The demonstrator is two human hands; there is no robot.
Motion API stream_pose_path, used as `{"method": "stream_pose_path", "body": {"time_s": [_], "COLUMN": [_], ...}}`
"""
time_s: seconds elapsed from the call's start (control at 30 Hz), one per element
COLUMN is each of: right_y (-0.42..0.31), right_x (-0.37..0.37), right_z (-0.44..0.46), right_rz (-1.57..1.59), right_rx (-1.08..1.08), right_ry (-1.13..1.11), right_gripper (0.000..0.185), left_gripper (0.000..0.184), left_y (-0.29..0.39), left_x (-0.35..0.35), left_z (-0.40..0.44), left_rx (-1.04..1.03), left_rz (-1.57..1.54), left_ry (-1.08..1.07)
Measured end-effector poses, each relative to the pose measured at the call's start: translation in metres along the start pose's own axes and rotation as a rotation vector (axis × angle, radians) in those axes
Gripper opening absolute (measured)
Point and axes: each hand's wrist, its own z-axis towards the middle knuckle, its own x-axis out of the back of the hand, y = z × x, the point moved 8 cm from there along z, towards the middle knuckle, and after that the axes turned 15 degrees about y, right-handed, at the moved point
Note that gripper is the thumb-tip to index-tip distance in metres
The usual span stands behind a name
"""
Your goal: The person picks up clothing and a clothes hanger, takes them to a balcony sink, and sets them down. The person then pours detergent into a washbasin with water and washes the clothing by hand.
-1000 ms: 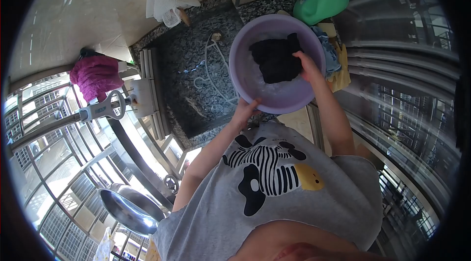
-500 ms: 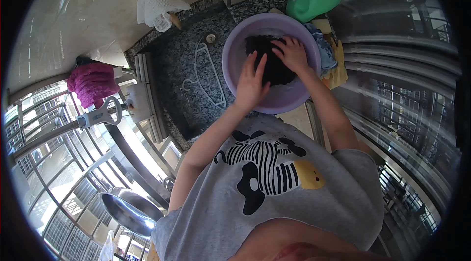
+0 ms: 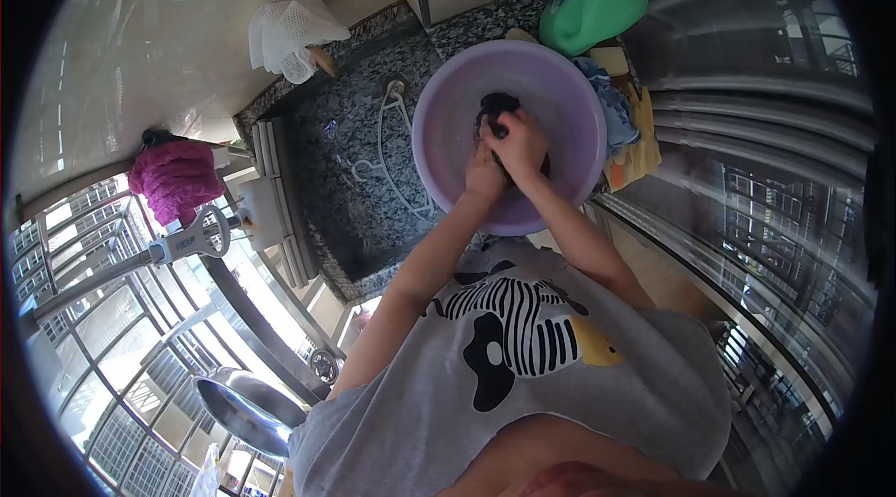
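A lilac plastic basin (image 3: 431, 105) with cloudy water in it sits on the speckled stone ledge. Bunched inside it is a black cloth (image 3: 499, 105), squeezed into a compact wad between both hands. My left hand (image 3: 486, 172) is closed against the wad's near left side. Wrapped over it from the right, my right hand (image 3: 523, 144) has its fingers curled round the cloth. The hands hide much of the black fabric, so its exact kind does not show.
Left of the basin, a white hanger (image 3: 387, 156) lies in the dark stone sink (image 3: 327, 152). A green bottle (image 3: 597, 7), blue cloth (image 3: 611, 110) and yellow gloves (image 3: 644, 133) crowd the right side. A white mesh bag (image 3: 294, 30) hangs at the wall.
Both hands have come together near the basin's middle. The black cloth, spread wide under open fingers before, is now gathered into a small wad between them.
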Motion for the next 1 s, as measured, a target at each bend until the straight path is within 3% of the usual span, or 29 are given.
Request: {"method": "stream_pose_path", "body": {"time_s": [0.03,0.13,0.17,0.27,0.37,0.4,0.47,0.57,0.67,0.77,0.83,0.93,1.0], "right_y": [-0.001,-0.011,-0.011,-0.009,0.044,0.061,0.054,0.019,0.01,-0.004,-0.013,-0.008,0.041], "right_x": [-0.009,-0.021,-0.02,0.001,0.007,0.005,0.033,0.026,0.001,-0.017,-0.021,-0.001,-0.008], "right_z": [0.018,0.059,0.066,0.078,0.046,0.031,-0.011,-0.039,-0.008,0.036,0.054,0.061,0.04], "right_rz": [-0.025,-0.083,-0.107,-0.044,0.206,0.317,0.236,0.244,0.051,-0.115,-0.152,-0.131,0.008], "right_rx": [0.063,0.367,0.485,0.672,0.266,0.111,0.035,0.028,-0.138,0.105,0.369,0.549,0.252], "right_ry": [0.019,0.009,-0.013,0.031,-0.138,-0.214,-0.144,-0.082,0.064,0.03,-0.009,0.058,-0.071], "right_gripper": [0.023,0.024,0.025,0.034,0.047,0.049,0.046,0.037,0.032,0.033,0.037,0.042,0.048], "left_gripper": [0.072,0.086,0.1,0.102,0.106,0.104,0.1,0.092,0.09,0.08,0.081,0.083,0.084], "left_y": [0.008,0.025,0.023,0.031,0.017,0.016,0.02,0.005,-0.001,0.001,0.007,0.014,0.014], "left_x": [0.004,0.026,0.024,0.056,0.068,0.068,0.063,0.027,0.026,0.025,0.033,0.043,0.042], "left_z": [0.004,0.014,0.012,0.012,0.021,0.023,0.026,0.013,0.01,0.013,0.016,0.021,0.021], "left_rx": [-0.083,-0.068,-0.06,0.005,0.23,0.218,0.187,-0.048,-0.024,0.005,0.03,0.046,0.049], "left_rz": [0.16,0.284,0.176,0.148,-0.001,0.055,0.164,0.374,0.336,0.396,0.411,0.41,0.433], "left_ry": [-0.03,-0.34,-0.179,-0.051,-0.156,-0.152,-0.151,0.133,-0.087,-0.108,-0.247,-0.378,-0.395]}}
